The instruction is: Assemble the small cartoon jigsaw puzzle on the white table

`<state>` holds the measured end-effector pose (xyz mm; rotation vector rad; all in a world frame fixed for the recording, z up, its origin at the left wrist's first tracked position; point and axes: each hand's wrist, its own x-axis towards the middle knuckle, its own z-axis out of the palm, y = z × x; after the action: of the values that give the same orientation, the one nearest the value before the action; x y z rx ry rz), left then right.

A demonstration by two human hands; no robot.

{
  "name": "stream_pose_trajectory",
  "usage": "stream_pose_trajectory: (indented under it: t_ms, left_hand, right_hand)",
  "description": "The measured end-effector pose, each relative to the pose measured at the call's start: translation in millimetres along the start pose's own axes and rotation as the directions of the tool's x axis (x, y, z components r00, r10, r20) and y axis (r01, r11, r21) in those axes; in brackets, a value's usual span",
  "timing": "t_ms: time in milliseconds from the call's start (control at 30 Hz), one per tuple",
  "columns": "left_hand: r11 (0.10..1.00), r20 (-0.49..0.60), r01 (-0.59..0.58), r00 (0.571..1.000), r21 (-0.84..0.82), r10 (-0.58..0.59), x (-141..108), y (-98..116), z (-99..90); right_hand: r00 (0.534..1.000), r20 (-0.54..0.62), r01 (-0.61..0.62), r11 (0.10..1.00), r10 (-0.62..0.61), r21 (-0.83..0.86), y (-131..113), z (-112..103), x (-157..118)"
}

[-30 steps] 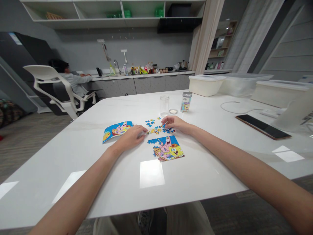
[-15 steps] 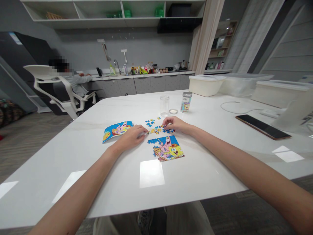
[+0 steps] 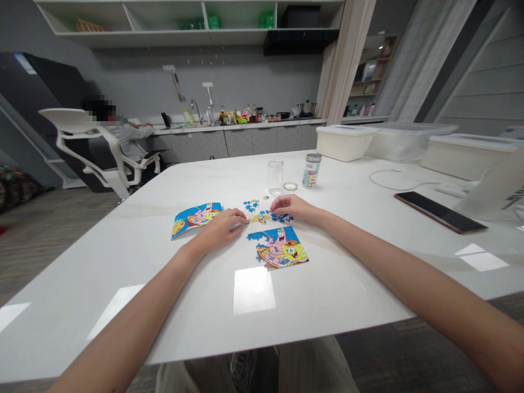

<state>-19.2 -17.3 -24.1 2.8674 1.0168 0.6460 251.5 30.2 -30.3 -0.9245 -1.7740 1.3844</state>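
Head view, left to right:
- picture card (image 3: 197,214) lying on the white table (image 3: 135,273), just beside the left hand
- left hand (image 3: 220,229) half-curled, fingertips at the loose jigsaw pieces (image 3: 260,217); any grip cannot be told
- assembled jigsaw section (image 3: 279,248) just below the pieces
- right hand (image 3: 292,209) loosely bent over the pieces; any grip cannot be told
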Motion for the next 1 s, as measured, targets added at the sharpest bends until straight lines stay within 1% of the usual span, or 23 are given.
stream_pose_trajectory:
  t_ms: [400, 600, 833, 1000]
  left_hand:
    - [1.0, 0.015, 0.02, 1.0, 0.016, -0.02, 0.1, 2.0, -1.6]
    - [0.998, 0.025, 0.051, 0.998, 0.035, -0.052, -0.4, 4.5, -3.1]
    - [0.999, 0.015, 0.038, 0.999, 0.017, -0.038, -0.3, 3.7, -3.1]
    - [0.999, 0.018, 0.046, 0.999, 0.025, -0.046, -0.3, 2.5, -2.0]
  right_hand:
    - [0.999, 0.032, 0.033, 0.999, -0.033, 0.003, 2.2, -3.4, 0.5]
    - [1.0, 0.018, 0.021, 0.999, -0.022, 0.035, 3.7, -3.4, 1.3]
    - [1.0, -0.017, 0.008, 1.0, -0.008, 0.029, 2.4, -2.3, 0.3]
    - [1.0, -0.014, 0.01, 1.0, -0.009, 0.028, 1.5, -2.5, 0.4]
